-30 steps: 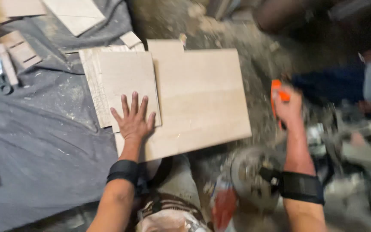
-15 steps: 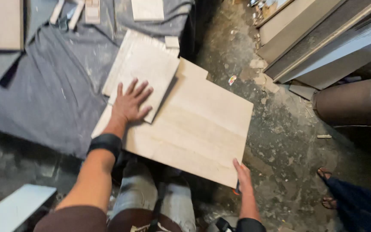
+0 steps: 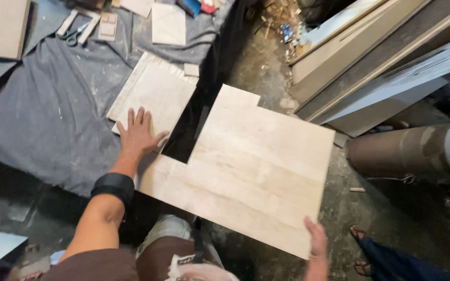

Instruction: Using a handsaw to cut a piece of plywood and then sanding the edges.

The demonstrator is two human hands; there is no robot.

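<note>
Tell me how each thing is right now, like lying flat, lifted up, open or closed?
Big notched tile: cut, raised off the floor, held at two edges.
Cut-out tile piece: lying flat on the grey cloth.
Left hand: fingers spread flat, resting on the piece.
Right hand: gripping the big tile's near corner.
Scissors: lying on the cloth, blades closed.

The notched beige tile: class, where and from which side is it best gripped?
Probably the long, straight outer edges of the notched tile, one hand each side. The right hand already holds the near corner; the left hand lies by the cut-out, whose narrow strip looks weak.
</note>
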